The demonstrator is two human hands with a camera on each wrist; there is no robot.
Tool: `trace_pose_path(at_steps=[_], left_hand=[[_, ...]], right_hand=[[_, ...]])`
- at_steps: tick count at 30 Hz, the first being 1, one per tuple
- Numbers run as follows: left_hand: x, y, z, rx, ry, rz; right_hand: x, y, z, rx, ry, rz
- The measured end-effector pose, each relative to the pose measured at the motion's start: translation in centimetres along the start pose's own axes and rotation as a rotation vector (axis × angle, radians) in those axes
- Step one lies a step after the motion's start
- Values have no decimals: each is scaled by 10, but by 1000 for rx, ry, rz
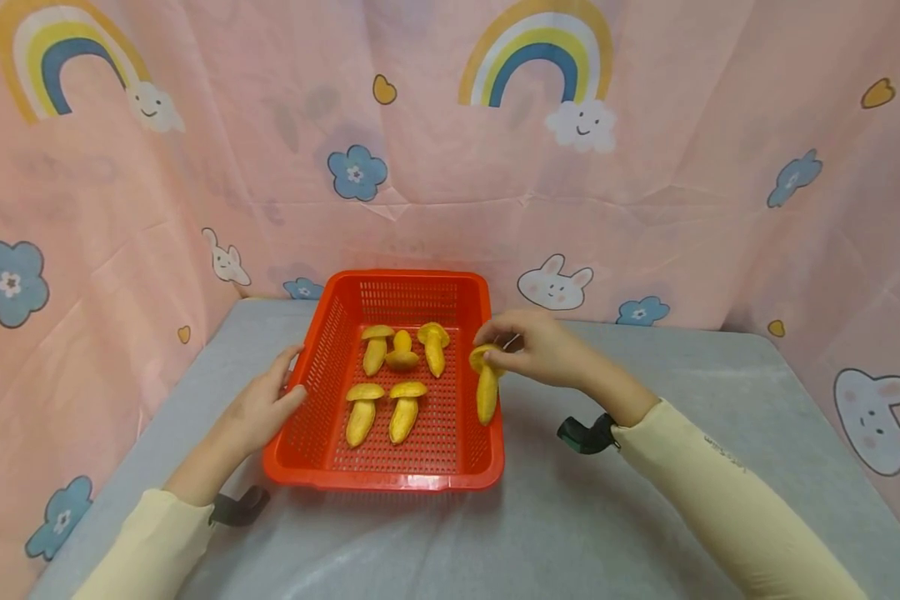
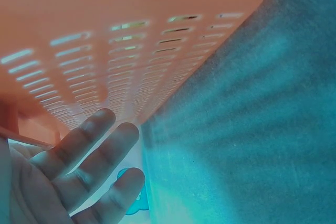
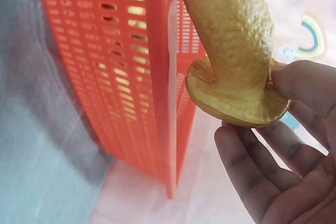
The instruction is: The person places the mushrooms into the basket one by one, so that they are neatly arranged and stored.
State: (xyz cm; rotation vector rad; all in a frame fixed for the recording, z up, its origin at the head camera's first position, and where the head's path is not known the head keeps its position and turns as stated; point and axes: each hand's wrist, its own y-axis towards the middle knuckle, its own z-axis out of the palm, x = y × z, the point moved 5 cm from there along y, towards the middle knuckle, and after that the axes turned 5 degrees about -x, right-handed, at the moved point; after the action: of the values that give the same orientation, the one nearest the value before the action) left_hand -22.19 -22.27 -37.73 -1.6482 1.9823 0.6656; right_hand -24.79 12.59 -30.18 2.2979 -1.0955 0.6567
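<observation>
Over the right rim of a red plastic basket point(image 1: 382, 481), my right hand point(image 1: 543, 346) pinches a yellow mushroom point(image 1: 487, 396) by its cap. In the right wrist view the thumb presses the underside of the cap point(image 3: 231, 100), fingers on the other side, while the stem point(image 3: 231, 19) points away from the palm. Several similar yellow mushrooms point(image 1: 362, 421) lie inside the basket in two rows. Beside the left rim is my left hand point(image 1: 258, 408), thumb and forefinger at the edge. Its other fingers point(image 2: 100, 166) extend loosely along the outer wall in the left wrist view.
The basket stands on a grey-covered table point(image 1: 645, 500). Behind it and at both sides hangs a pink curtain point(image 1: 435, 167) printed with rainbows, flowers and rabbits. A dark wrist-camera mount point(image 1: 588, 435) sticks out below the right wrist, another point(image 1: 242, 506) beside the left.
</observation>
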Motion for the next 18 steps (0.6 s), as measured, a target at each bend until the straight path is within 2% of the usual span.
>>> trace_pose_path(at_steps=[9,18], left_hand=[[1,0,1,3,1,-8],[2,-1,1,10,-24,-8]], right_hand=[[5,11,18,39,30,-12],[-2,18,34,74,53,-33]])
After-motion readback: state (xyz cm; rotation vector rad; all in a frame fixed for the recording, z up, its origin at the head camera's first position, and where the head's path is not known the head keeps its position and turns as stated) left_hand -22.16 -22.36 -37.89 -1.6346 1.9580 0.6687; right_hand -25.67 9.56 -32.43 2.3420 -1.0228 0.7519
